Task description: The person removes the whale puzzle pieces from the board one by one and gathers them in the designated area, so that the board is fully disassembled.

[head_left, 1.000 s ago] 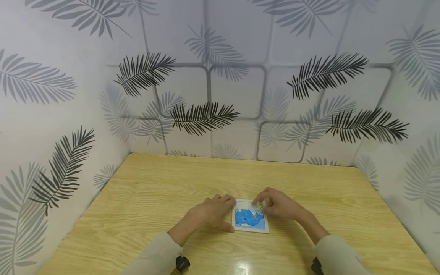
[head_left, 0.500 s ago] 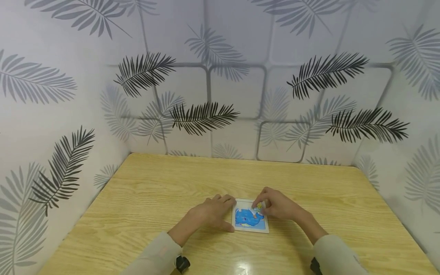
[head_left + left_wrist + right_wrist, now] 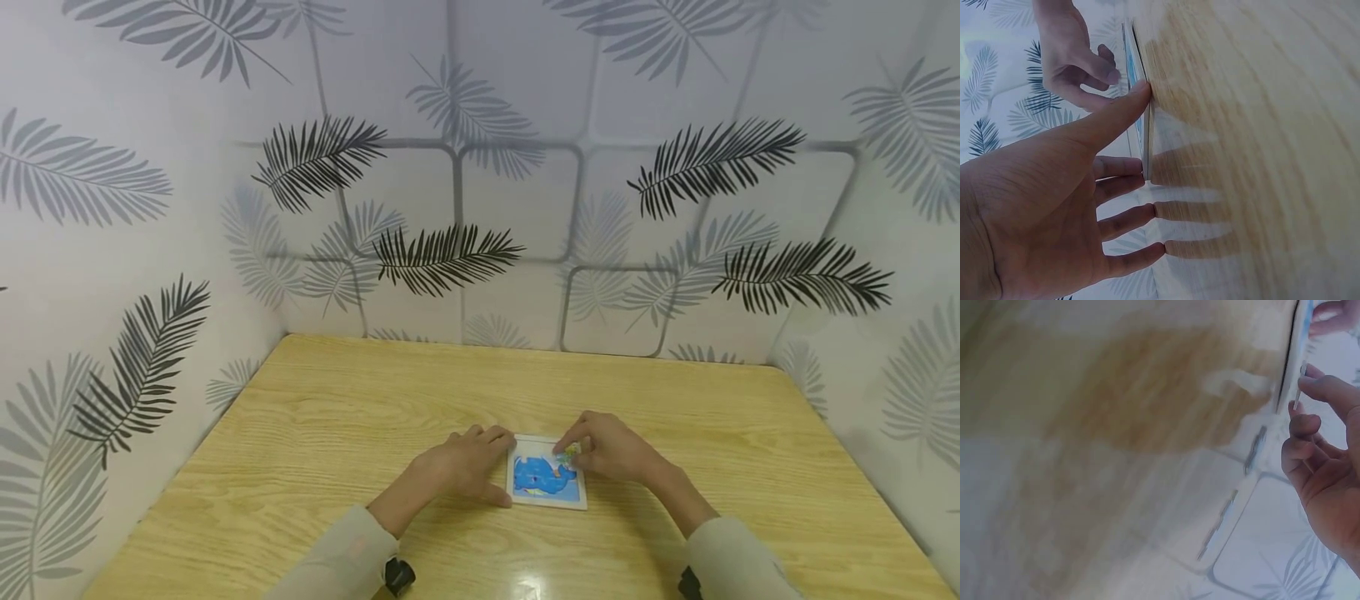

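Note:
In the head view, a small square jigsaw puzzle (image 3: 542, 482) with a white frame and a blue whale picture lies flat on the table. My left hand (image 3: 463, 468) rests at its left side. In the left wrist view that hand (image 3: 1047, 206) has its thumb and forefinger against the board's edge (image 3: 1147, 150), with the other fingers extended to the tabletop. Over the puzzle's upper right corner, my right hand (image 3: 613, 448) pinches a puzzle piece (image 3: 568, 452) with yellow on it. Seen edge-on in the right wrist view, the thin piece (image 3: 1300, 390) sits between thumb and fingertips.
The wood-grain table (image 3: 360, 392) extends around the puzzle on all sides. Behind it and at both sides stand pale walls (image 3: 517, 200) with a leaf pattern. A black strap (image 3: 398, 575) shows at the left wrist.
The piece in my right hand has tilted and turned slightly, so less of its yellow sun shows. My left hand and the puzzle board stay in place.

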{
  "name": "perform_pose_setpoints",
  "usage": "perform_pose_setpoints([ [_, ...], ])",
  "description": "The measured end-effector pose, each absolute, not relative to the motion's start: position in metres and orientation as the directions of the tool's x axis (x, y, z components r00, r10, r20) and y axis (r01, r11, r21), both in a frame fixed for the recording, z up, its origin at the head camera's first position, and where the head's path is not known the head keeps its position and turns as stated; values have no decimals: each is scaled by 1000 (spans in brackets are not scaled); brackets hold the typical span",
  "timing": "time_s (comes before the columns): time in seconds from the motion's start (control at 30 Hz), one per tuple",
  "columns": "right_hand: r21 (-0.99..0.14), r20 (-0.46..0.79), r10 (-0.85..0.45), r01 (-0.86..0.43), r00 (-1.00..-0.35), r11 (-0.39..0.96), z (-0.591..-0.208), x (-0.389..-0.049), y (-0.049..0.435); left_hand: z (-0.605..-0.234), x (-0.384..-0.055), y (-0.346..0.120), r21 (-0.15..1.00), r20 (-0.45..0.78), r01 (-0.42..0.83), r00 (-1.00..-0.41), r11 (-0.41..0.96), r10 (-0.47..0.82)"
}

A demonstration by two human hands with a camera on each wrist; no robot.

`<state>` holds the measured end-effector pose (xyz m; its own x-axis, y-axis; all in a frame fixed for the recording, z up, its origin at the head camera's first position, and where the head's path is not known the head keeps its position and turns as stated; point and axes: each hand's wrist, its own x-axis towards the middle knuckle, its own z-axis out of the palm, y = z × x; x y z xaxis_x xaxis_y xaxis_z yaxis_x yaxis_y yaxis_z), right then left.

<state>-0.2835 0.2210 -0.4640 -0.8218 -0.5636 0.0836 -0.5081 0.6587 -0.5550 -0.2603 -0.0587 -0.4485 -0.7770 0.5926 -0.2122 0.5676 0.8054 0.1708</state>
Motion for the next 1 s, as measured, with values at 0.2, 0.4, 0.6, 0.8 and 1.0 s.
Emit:
perform_pose_setpoints([
  [0.2, -596, 134, -535, -499, -834, 629, -458, -284, 246, -448, -260, -58, 173, -209, 575, -772, 800, 600],
  [0.4, -601, 156, -498, -482, -853, 637, -449, -278, 275, -447, -260, -60, 184, -212, 576, -768, 796, 604],
  [0.6, -583, 161, -456, -457, -875, 672, -449, -271, 305, -446, -261, -60, 196, -216, 573, -766, 796, 605],
  [0.8, -581, 179, -433, -450, -883, 678, -451, -262, 333, -447, -261, -61, 203, -210, 576, -764, 792, 610],
  [1.0, -579, 165, -417, -430, -894, 693, -456, -255, 357, -446, -260, -62, 210, -209, 579, -761, 788, 615],
])
